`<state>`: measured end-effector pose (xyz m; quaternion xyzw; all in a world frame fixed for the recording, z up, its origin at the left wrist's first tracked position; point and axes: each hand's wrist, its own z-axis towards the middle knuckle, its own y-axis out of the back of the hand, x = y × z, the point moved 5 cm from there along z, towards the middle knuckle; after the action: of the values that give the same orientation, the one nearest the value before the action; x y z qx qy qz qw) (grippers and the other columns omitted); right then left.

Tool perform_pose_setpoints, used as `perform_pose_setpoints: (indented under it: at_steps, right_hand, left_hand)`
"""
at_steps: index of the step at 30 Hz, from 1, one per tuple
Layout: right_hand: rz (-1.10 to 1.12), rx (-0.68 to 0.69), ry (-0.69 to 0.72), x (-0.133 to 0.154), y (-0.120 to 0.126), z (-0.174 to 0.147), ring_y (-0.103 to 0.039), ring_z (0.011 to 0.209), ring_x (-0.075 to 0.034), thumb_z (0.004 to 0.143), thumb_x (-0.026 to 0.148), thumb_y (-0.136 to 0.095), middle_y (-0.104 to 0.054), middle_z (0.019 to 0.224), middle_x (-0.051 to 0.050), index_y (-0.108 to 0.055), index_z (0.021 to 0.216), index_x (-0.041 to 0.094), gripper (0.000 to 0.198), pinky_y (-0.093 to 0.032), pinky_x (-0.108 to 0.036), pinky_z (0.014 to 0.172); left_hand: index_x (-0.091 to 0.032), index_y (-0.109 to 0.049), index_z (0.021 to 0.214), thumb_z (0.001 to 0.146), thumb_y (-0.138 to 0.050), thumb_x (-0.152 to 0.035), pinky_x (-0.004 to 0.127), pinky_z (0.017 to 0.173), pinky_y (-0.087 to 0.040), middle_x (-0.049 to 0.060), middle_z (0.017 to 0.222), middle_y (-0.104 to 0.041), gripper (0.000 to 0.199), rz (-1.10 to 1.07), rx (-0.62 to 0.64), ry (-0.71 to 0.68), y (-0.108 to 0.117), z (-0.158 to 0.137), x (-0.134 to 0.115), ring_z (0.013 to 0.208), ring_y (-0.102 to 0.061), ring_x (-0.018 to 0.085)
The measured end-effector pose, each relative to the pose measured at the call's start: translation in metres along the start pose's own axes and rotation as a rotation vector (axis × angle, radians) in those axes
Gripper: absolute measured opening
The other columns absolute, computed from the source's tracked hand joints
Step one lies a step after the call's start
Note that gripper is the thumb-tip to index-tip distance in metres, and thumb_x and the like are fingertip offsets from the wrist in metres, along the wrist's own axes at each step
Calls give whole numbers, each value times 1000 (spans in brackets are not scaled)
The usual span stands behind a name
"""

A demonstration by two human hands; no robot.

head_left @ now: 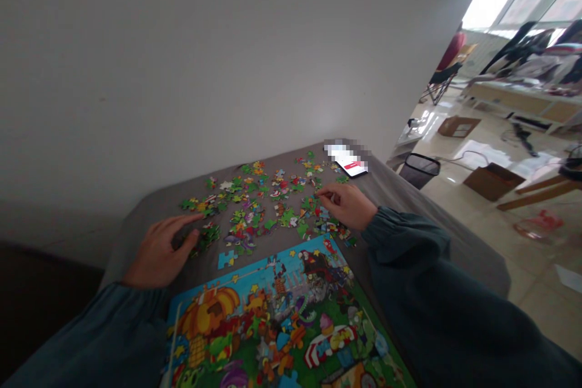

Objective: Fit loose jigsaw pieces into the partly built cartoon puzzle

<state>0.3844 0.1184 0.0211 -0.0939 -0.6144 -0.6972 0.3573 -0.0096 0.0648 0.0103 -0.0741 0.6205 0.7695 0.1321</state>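
In the head view, jigsaw pieces (290,218), mostly green with purple, red and orange patches, lie scattered on the grey surface (400,195), beyond a bright, blue-topped cartoon picture (313,315). The left hand (159,248) curves open beside them; the right hand (348,203) bunches its fingertips over them, and whether it grips one I cannot tell.

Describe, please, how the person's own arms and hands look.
The left sleeve and right sleeve are long, loose and dark blue-green, gathered in small folds at the wrists. I see no printed marking on them. The left hand and right hand are bare, without gloves; no ring or watch shows.
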Motion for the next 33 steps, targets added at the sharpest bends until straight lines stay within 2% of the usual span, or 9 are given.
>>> perform_pose_setpoints:
  at_steps: [5, 12, 16, 21, 29, 33]
  right_hand:
    - [3, 20, 20, 1, -1, 0, -55, 55, -12, 92, 19, -58, -72, 71, -3, -79, 98, 16, 21, -41, -26, 60]
    - [-15, 44, 21, 2, -2, -1, -58, 60, -13, 93, 18, -58, -73, 75, -5, -79, 98, 15, 22, -41, -26, 62]
    - [-23, 60, 23, 3, -1, -1, -58, 61, -14, 93, 19, -58, -73, 76, -5, -79, 99, 15, 22, -41, -27, 63]
    - [-21, 67, 30, 4, 0, -1, -58, 62, -14, 94, 20, -58, -74, 76, -4, -79, 99, 17, 22, -42, -27, 64]
    - [-13, 61, 45, 4, -2, -1, -53, 56, -11, 94, 18, -57, -69, 68, -1, -78, 96, 17, 21, -38, -26, 61]
    - [-4, 102, 63, 4, 0, -1, -55, 60, -11, 93, 16, -59, -70, 73, -1, -78, 99, 17, 20, -39, -26, 64]
  left_hand:
    - [-22, -69, 125, 92, -43, -47, 50, 114, -43, 11, 132, -74, 49, -1, 15, -1, 1, 0, -2, 127, -63, 33]
    - [-20, -69, 126, 93, -43, -48, 50, 116, -41, 11, 133, -73, 50, -2, 27, 6, 0, -1, -2, 129, -61, 33]
    - [-16, -69, 126, 92, -42, -49, 50, 116, -40, 15, 134, -72, 54, -1, 33, 5, 0, 0, -2, 130, -61, 34]
    - [-23, -68, 125, 92, -43, -49, 50, 116, -41, 10, 133, -74, 49, 3, 20, -2, 0, 1, -1, 129, -62, 33]
    - [-23, -68, 124, 91, -43, -50, 51, 116, -41, 12, 132, -73, 49, -8, 16, -17, -6, 3, 5, 127, -63, 33]
    - [-24, -68, 121, 90, -44, -51, 54, 116, -40, 11, 129, -74, 48, -25, 14, -16, -3, 6, 6, 125, -62, 34]
